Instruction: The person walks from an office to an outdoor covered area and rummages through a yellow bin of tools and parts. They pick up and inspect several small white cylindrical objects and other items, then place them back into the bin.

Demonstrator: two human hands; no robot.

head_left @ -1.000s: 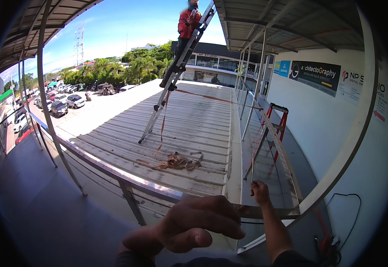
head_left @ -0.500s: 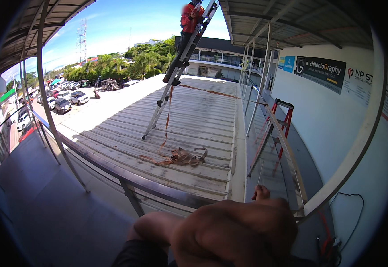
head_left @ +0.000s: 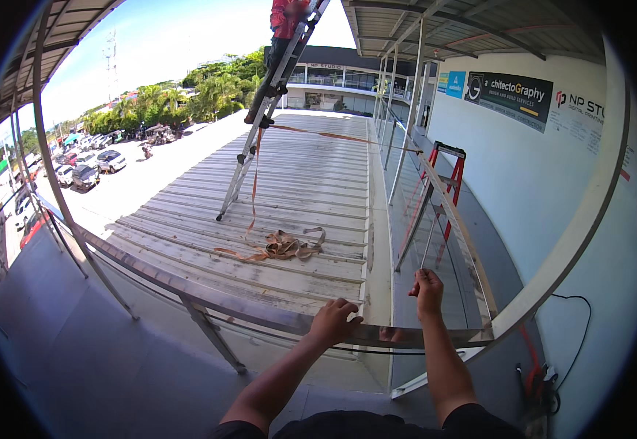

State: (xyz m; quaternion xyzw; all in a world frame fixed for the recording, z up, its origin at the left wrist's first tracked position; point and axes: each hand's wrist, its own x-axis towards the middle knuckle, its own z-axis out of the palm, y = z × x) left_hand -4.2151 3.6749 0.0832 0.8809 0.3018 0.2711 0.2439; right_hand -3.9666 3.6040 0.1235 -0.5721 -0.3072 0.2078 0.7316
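Far to the left we see parked cars [head_left: 88,174] down in the lot, beyond the edge of the ribbed metal roof [head_left: 296,212]. A ladder [head_left: 260,124] stands on that roof with a person [head_left: 283,22] up on it, and an orange strap [head_left: 278,245] lies tangled near its foot. Closer to us, a steel rail [head_left: 209,296] runs across the view. Our left hand [head_left: 333,320] is closed over the rail's top, fingers curled around it. Just to the right, our right hand [head_left: 428,291] rests above the same rail with fingers bent; we cannot tell whether it grips anything. Beyond it stands a red stepladder [head_left: 446,194] beside the white wall [head_left: 545,190].
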